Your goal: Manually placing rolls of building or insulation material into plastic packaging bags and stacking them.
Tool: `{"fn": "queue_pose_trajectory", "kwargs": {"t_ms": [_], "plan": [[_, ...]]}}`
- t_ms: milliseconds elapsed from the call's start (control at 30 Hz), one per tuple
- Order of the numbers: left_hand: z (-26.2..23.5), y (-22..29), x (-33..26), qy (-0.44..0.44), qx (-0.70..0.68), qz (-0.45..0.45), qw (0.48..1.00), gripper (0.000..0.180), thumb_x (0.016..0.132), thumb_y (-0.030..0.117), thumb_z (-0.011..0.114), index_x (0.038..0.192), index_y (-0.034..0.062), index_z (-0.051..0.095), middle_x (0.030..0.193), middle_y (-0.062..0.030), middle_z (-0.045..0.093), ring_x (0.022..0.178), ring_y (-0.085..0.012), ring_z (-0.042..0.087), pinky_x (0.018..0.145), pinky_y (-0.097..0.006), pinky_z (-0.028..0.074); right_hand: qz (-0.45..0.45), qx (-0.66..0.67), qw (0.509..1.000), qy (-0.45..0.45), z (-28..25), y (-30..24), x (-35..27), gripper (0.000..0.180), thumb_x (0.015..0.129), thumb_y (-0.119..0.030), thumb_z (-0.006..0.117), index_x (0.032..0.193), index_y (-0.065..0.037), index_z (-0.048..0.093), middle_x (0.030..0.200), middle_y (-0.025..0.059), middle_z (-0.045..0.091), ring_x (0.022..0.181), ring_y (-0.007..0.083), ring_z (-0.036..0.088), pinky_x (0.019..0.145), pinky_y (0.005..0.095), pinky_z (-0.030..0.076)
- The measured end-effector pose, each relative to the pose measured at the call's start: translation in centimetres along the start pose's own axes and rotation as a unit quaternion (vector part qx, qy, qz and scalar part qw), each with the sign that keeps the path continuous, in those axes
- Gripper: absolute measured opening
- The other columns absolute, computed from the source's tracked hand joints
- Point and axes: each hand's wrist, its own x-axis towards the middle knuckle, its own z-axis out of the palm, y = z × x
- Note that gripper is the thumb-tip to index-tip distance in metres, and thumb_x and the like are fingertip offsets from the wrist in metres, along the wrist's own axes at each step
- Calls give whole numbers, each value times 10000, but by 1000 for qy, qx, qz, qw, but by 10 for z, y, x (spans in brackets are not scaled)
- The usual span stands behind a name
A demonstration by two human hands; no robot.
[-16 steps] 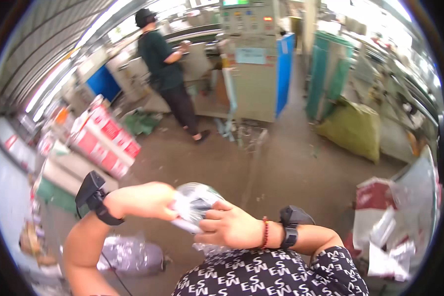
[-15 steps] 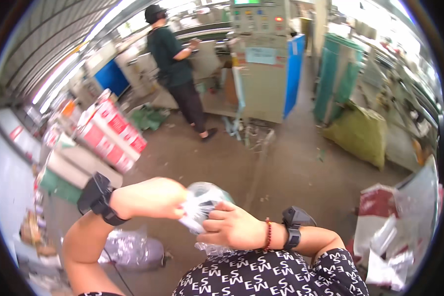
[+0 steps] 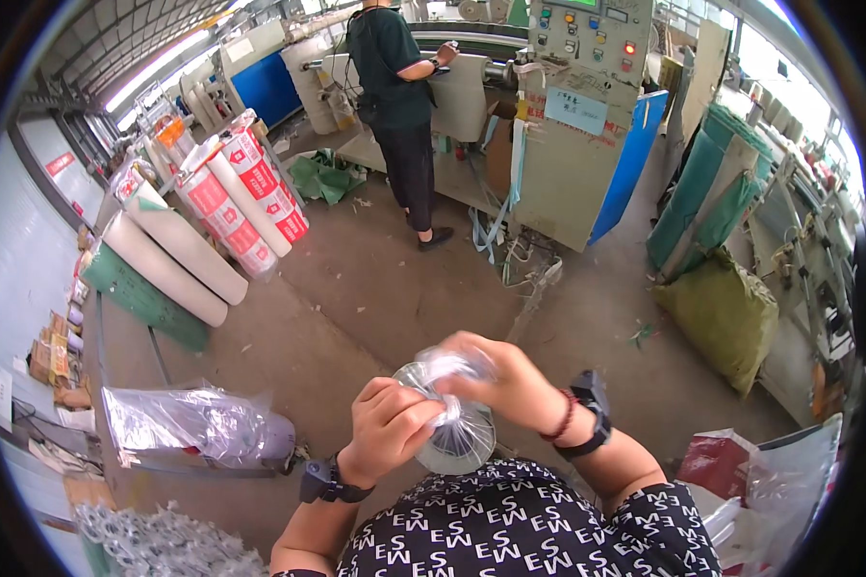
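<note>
My left hand (image 3: pixel 387 430) and right hand (image 3: pixel 503 383) clamp together on a plastic-wrapped roll (image 3: pixel 452 423) — slick film could slip, dropping it.

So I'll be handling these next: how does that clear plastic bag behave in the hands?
The clear bag is probably floppy: it crumples where the left hand and right hand pinch it. It looks light and thin, likely slippery, since its film shines.

a factory floor for plastic film or bag making: a tall grey machine cabinet (image 3: pixel 587 106) with coloured buttons stands on bare concrete (image 3: pixel 375 288), big film rolls (image 3: pixel 202 221) lean by the wall, stuffed green sacks (image 3: pixel 722 308) sit nearby, and another worker (image 3: pixel 399 106) tends the line.
</note>
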Motion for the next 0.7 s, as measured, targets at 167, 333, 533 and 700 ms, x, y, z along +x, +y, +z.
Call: {"fn": "queue_pose_trajectory", "kwargs": {"t_ms": [167, 333, 533, 700], "plan": [[18, 3, -22, 78, -141, -168, 972, 295, 719, 0, 685, 979, 63, 560, 869, -65, 609, 768, -240, 589, 687, -336, 490, -23, -33, 989, 140, 31, 14, -4, 385, 824, -102, 705, 1142, -35, 499, 739, 37, 586, 684, 119, 588, 643, 266, 492], [13, 5, -7, 93, -210, -238, 944, 306, 722, -48, 652, 996, 29, 542, 966, -92, 555, 847, -193, 576, 732, -286, 494, -159, -169, 967, 104, 26, 6, -17, 217, 803, -117, 724, 972, -34, 616, 967, 97, 622, 788, 205, 646, 679, 298, 530], [-1, -1, -5, 16, -287, -282, 916, 274, 746, -89, 595, 988, 31, 552, 993, -91, 547, 879, -174, 572, 751, -277, 490, -154, -298, 937, 101, 24, 3, -20, 227, 737, -116, 732, 934, -67, 630, 977, 64, 624, 865, 239, 633, 736, 344, 534], [-6, 6, 3, -21, -230, -249, 940, 299, 736, -135, 567, 987, 27, 551, 1027, -98, 530, 889, -165, 568, 706, -262, 502, -192, -393, 884, 165, 35, -2, -17, 266, 605, -75, 704, 853, -69, 608, 932, 45, 645, 815, 238, 604, 676, 342, 498]]}}
